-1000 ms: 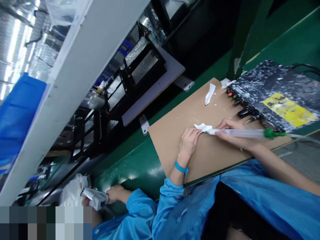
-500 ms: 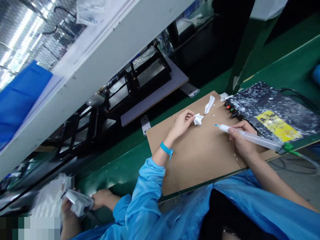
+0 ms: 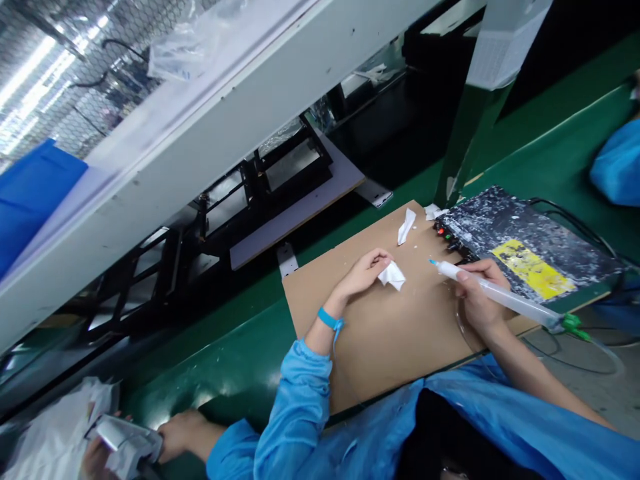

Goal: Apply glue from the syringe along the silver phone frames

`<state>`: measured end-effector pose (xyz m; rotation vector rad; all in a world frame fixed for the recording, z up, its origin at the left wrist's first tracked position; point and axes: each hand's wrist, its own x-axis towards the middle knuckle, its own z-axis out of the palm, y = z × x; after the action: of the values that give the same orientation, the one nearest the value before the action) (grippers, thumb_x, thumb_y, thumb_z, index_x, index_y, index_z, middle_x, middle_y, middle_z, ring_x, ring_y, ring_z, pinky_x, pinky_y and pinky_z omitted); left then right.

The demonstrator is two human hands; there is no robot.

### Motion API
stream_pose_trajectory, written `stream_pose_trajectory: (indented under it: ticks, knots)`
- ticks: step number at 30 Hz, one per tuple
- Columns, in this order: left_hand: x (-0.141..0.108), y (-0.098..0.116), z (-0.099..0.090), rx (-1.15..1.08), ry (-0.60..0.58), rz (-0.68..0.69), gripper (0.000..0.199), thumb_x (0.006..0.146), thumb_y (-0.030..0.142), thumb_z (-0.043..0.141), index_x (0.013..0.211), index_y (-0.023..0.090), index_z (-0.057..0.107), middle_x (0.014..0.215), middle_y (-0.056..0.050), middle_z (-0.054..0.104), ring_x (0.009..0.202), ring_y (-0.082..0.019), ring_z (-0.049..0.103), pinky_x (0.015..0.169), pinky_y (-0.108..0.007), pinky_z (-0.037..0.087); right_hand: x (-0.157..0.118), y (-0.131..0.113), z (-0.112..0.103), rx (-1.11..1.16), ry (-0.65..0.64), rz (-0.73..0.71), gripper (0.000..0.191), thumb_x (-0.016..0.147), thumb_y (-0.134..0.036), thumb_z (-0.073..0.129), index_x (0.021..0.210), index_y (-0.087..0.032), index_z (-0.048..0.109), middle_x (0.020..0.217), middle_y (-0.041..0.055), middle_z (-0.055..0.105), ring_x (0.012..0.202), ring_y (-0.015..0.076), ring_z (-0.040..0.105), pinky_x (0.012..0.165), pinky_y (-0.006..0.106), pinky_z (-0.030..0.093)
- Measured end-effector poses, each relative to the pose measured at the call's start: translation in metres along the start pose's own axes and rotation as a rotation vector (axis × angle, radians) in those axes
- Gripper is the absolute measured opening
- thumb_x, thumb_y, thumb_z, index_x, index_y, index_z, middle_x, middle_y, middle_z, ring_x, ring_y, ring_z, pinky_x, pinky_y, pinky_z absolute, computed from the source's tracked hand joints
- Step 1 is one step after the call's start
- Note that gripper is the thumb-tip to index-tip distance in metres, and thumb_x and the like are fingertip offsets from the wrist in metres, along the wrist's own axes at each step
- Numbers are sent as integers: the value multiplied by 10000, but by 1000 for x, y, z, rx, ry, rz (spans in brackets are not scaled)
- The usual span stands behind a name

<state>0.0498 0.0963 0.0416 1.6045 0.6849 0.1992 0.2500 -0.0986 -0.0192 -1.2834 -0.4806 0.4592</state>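
Note:
My left hand [image 3: 367,272], with a blue strap at its wrist, pinches a crumpled white tissue [image 3: 393,275] over the brown cardboard sheet [image 3: 320,293]. In my right hand [image 3: 483,293] lies a clear syringe [image 3: 520,305] with white contents, its blue tip pointing left toward the tissue but apart from it. A green fitting [image 3: 574,325] and a thin clear tube are at the syringe's rear end. Another strip of white tissue [image 3: 407,227] rests near the far edge of the cardboard.
A paint-spotted black box [image 3: 500,220] with a yellow label stands right of the cardboard. A white shelf beam [image 3: 200,127] crosses above. Black frames [image 3: 295,157] sit on a board behind. At lower left, another person's hands [image 3: 183,433] hold a silvery item. A green post rises behind.
The tissue in my left hand has opened out and sits lower, nearer the cardboard's middle. The view has shifted slightly. My right hand still grips the syringe.

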Motion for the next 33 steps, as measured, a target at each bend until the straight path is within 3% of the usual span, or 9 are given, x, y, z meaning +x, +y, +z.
stream_pose_trajectory:
  ticks: [4, 7, 11, 14, 17, 20, 22, 27, 33]
  knots:
    - [-56, -16, -41, 63, -25, -139, 578, 988, 736, 832, 1099, 175, 751, 1011, -86, 770, 879, -200, 692, 840, -335, 561, 0, -2, 1, -6, -29, 26, 440, 820, -628, 1002, 865, -278, 739, 569, -37, 641, 429, 166, 546, 427, 308, 400]
    - [-102, -27, -69, 151, 28, -258, 479, 985, 641, 838, 1054, 171, 781, 968, -85, 802, 848, -204, 718, 801, -323, 581, -2, -5, 5, -4, -77, 60, 410, 801, -576, 1032, 843, -267, 766, 572, -19, 652, 431, 167, 556, 437, 316, 403]
    - [-160, -32, -99, 345, 305, -363, 224, 1053, 426, 724, 1020, 213, 781, 1090, -82, 838, 1037, -247, 765, 976, -369, 620, -3, -9, 17, 15, -192, 85, 373, 815, -540, 1045, 862, -281, 781, 590, 7, 669, 439, 193, 558, 443, 351, 408]
    - [-177, -31, -117, 489, 535, -433, 188, 1108, 332, 613, 1092, 232, 771, 1291, -104, 829, 1232, -275, 763, 1127, -406, 597, 0, -11, 35, 11, -321, 79, 376, 818, -548, 1049, 888, -289, 786, 615, 10, 692, 455, 201, 580, 443, 350, 448]
    - [-155, -33, -130, 616, 741, -544, 311, 1168, 415, 571, 1314, 197, 737, 1467, -190, 769, 1370, -342, 740, 1185, -461, 574, 3, -13, 60, -23, -408, 27, 419, 823, -603, 1034, 910, -286, 774, 617, -19, 682, 459, 184, 576, 434, 323, 452]
    - [-107, -39, -138, 729, 873, -647, 733, 1097, 634, 729, 1608, 127, 592, 1656, -309, 634, 1571, -481, 607, 1240, -550, 535, 1, -17, 83, -40, -465, -19, 459, 844, -665, 1007, 923, -286, 760, 621, -29, 670, 467, 169, 558, 441, 311, 433]
    - [-74, -40, -140, 788, 899, -685, 917, 1020, 668, 832, 1679, 107, 529, 1653, -340, 626, 1603, -522, 567, 1253, -576, 523, -4, -21, 92, -55, -486, -34, 483, 848, -687, 1003, 936, -282, 754, 655, -17, 694, 491, 167, 571, 458, 310, 442]
    - [-33, -33, -145, 901, 894, -675, 872, 1002, 466, 858, 1684, 59, 498, 1562, -354, 664, 1455, -494, 684, 1147, -514, 574, -17, -23, 94, -76, -472, -45, 504, 860, -688, 998, 966, -272, 733, 664, -15, 695, 526, 170, 586, 484, 299, 448]
    - [-47, -15, -130, 1060, 747, -410, 776, 888, 287, 913, 1583, 137, 604, 1572, -244, 696, 1466, -442, 635, 1235, -516, 500, -15, -20, 83, -74, -393, -40, 477, 868, -680, 983, 952, -289, 725, 612, -38, 651, 481, 171, 535, 464, 306, 407]
